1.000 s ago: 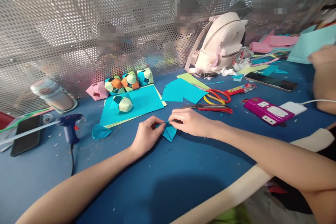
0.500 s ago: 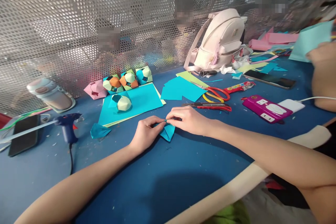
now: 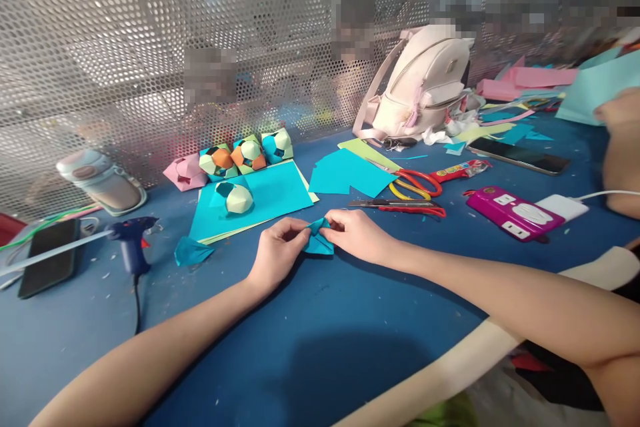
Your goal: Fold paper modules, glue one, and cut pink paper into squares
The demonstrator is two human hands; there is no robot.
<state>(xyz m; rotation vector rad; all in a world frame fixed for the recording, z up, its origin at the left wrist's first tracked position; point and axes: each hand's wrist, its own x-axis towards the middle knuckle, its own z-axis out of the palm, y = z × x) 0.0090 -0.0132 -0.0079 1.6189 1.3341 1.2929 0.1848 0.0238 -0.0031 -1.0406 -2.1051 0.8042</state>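
Between my hands is a small folded piece of blue paper (image 3: 320,245), held just above or on the blue table (image 3: 280,353). My left hand (image 3: 280,250) pinches its left side between thumb and fingers. On the opposite side, my right hand (image 3: 353,233) grips the paper's upper right edge. Fingers hide part of the folds. Left of my hands lies another folded blue paper piece (image 3: 194,252). Behind them, a blue and pale-green paper ball (image 3: 239,200) rests on blue paper sheets (image 3: 280,188).
Several folded paper balls (image 3: 249,155) line the perforated metal screen (image 3: 280,33). A glue gun (image 3: 131,243), phone (image 3: 50,260) and bottle (image 3: 103,183) are left. Scissors (image 3: 417,185), a cutter (image 3: 400,205), a purple power strip (image 3: 515,212) and a backpack (image 3: 423,90) are right. Another person's hand (image 3: 620,117) holds paper.
The blue paper has been turned in my fingers, and more of its folded face shows. My right hand has shifted slightly right and down. The view has moved a little.
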